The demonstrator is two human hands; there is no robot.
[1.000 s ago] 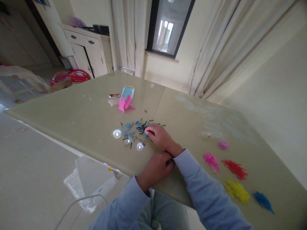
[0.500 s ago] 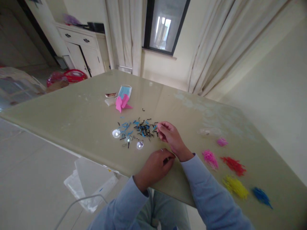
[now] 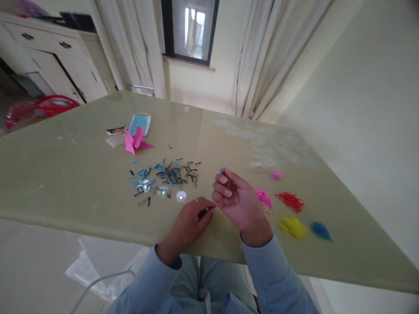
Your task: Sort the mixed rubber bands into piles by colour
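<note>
Palm up above the table, my right hand [image 3: 241, 200] pinches a small blue rubber band [image 3: 223, 170] at its fingertips. My left hand [image 3: 190, 220] rests near the table's front edge, thumb and fingers closed together; whatever it may hold is too small to make out. Left of my right hand lies a loose pile of mixed black and blue rubber bands [image 3: 172, 173], with stray ones scattered around it. On the right are sorted heaps: pink bands [image 3: 263, 199], red bands [image 3: 290, 201], yellow bands [image 3: 293, 226] and blue bands [image 3: 321, 230].
A blue face mask [image 3: 140, 124], a pink paper piece [image 3: 136, 140] and a small packet [image 3: 115, 130] lie at the back left of the table [image 3: 81, 183]. Behind the sorted heaps are a pink bundle [image 3: 276, 174] and a clear plastic piece [image 3: 253, 165].
My right hand has left the mixed pile, moved right and turned palm up with a blue band at its fingertips. My left hand stays near the table edge. The view has swung right.
</note>
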